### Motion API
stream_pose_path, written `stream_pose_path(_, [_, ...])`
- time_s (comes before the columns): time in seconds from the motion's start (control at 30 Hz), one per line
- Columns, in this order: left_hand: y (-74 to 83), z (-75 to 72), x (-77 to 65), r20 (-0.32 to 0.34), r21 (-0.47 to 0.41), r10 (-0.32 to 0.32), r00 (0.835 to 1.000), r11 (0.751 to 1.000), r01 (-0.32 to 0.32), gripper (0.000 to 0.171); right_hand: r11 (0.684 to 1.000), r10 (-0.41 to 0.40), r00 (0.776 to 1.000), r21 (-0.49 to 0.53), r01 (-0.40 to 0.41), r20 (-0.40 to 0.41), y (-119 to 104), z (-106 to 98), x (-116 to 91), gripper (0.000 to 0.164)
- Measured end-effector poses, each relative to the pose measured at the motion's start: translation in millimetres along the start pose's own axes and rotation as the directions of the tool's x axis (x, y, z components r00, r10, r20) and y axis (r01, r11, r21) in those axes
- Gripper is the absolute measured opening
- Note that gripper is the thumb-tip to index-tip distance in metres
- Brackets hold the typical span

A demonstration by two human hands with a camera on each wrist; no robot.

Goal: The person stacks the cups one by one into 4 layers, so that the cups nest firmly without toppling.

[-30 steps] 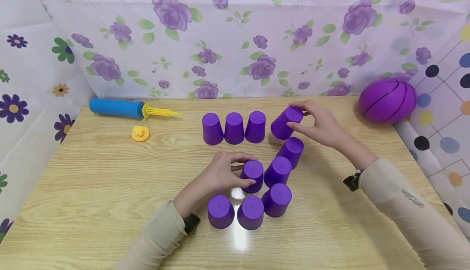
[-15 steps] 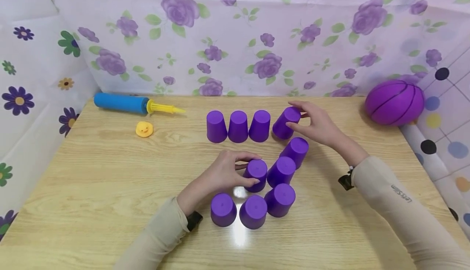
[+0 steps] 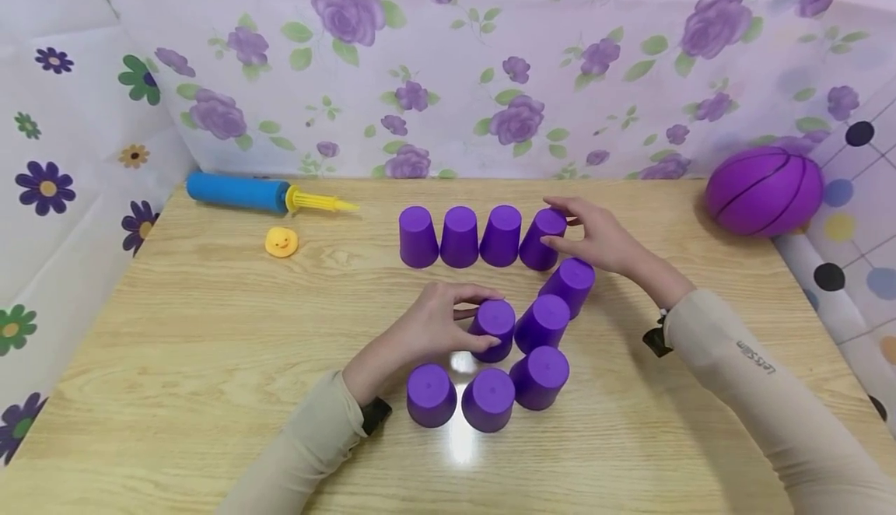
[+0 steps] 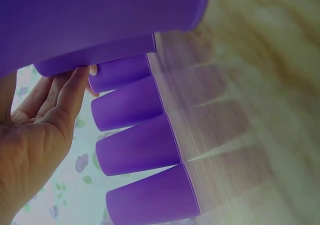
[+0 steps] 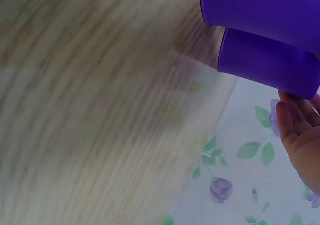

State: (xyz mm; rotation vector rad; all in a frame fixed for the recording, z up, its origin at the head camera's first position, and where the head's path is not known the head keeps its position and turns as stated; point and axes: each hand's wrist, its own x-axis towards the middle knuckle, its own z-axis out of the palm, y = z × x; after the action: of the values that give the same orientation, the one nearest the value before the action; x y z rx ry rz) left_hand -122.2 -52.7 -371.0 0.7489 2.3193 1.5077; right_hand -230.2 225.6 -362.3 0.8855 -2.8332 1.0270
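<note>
Several purple plastic cups stand upside down on the wooden table. My left hand (image 3: 437, 324) holds one cup (image 3: 494, 334) between thumb and fingers, in the middle of the group. With thumb and fingers, my right hand (image 3: 595, 236) grips another cup (image 3: 542, 243) at the right end of the back row. That cup stands close beside a row cup (image 3: 501, 239). In the left wrist view, the left hand (image 4: 42, 120) is below a near cup, with the back row (image 4: 137, 145) beyond. The right wrist view shows the right hand (image 5: 302, 135) at its cup (image 5: 267, 62).
More upturned cups form a slanting line (image 3: 542, 327) on the right and a front pair (image 3: 430, 397). A blue pump (image 3: 238, 191) with a yellow nozzle and a yellow toy duck (image 3: 281, 242) lie at the back left. A purple ball (image 3: 764, 192) sits at the back right.
My right hand has moved its cup left against the back row, narrowing the gap there. My left hand stays on its cup. The head view has shifted slightly.
</note>
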Motion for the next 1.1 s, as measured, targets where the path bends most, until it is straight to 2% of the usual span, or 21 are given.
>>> stream_pose_path(0.43, [3.5,0.7,2.5,0.013,-0.016,0.006,1.0,1.0,-0.006,0.05,1.0,0.022,1.0,-0.008,-0.022,-0.014,-1,-3,-4,0.061])
stream_pose_path(0.6, [4.0,0.0,2.3,0.014,-0.021,0.001,1.0,1.0,-0.001,0.05,0.999,0.044,0.998,0.006,-0.043,-0.055,-1,-2,-8,0.063])
stream_pose_path(0.73, [3.3,-0.9,1.7,0.006,-0.019,0.005,1.0,1.0,-0.005,0.05,0.998,0.056,0.991,0.035,-0.052,-0.124,-4,-3,-15,0.064])
stream_pose_path(0.93, [1.0,-1.6,0.0,0.005,-0.013,0.01,1.0,1.0,-0.01,0.05,0.993,0.071,0.968,0.104,-0.047,-0.24,-14,-10,-31,0.053])
stream_pose_path(1.03, [0.1,-1.9,0.1,0.005,-0.005,0.007,1.0,1.0,-0.007,0.051,0.987,0.106,0.965,0.139,-0.074,-0.24,-17,-14,-40,0.045])
stream_pose_path(1.1, [-0.8,-1.7,0.8,0.01,-0.008,0.011,1.0,1.0,-0.011,0.051,0.985,0.119,0.973,0.148,-0.09,-0.2,-18,-16,-46,0.043])
